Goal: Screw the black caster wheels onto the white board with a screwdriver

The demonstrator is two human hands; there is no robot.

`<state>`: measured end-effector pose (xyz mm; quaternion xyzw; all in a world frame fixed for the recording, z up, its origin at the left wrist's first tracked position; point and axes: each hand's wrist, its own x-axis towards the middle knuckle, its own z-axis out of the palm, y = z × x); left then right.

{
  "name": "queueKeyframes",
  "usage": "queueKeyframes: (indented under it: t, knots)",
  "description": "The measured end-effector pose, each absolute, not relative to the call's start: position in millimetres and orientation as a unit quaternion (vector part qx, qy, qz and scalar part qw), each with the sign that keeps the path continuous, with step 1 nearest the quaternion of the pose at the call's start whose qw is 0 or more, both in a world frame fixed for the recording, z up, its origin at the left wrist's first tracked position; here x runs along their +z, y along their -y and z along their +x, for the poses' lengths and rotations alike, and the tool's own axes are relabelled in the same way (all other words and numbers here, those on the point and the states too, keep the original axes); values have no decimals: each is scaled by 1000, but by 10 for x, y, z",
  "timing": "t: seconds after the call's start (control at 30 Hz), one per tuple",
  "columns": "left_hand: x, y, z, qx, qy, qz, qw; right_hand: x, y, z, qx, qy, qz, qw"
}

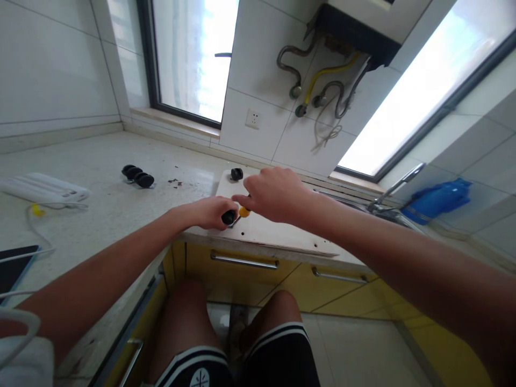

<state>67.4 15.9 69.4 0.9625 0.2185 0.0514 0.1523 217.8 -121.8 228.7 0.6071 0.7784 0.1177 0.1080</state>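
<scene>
A white board (278,231) with small holes lies on the counter near its front edge. At the board's left end, my left hand (210,212) is closed around a black caster wheel (228,217), which rests against the board. My right hand (273,192) grips a screwdriver (244,212) with a yellow and dark handle; its shaft points down beside the caster. The tip's contact with a screw is too small to make out. Another black caster (237,174) stands at the board's far left corner.
Several loose black casters (137,176) sit on the counter (100,231), near scattered dark bits (175,183). A white power strip (46,188) with a cable lies farther left. Right, a faucet (397,188) and blue bag (439,201) stand by the sink. Yellow drawers (237,279) are below.
</scene>
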Motion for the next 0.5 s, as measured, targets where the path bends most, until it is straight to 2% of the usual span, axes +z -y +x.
queueKeyframes:
  t: [0.17, 0.33, 0.5]
  knots:
    - [693, -159, 678, 53, -216, 962, 156, 2341, 1183, 2212, 74, -806, 578, 101]
    - [720, -129, 681, 45, -224, 962, 152, 2269, 1190, 2155, 157, -734, 657, 67]
    - [765, -69, 685, 41, -235, 961, 138, 2298, 1240, 2173, 73, -802, 585, 93]
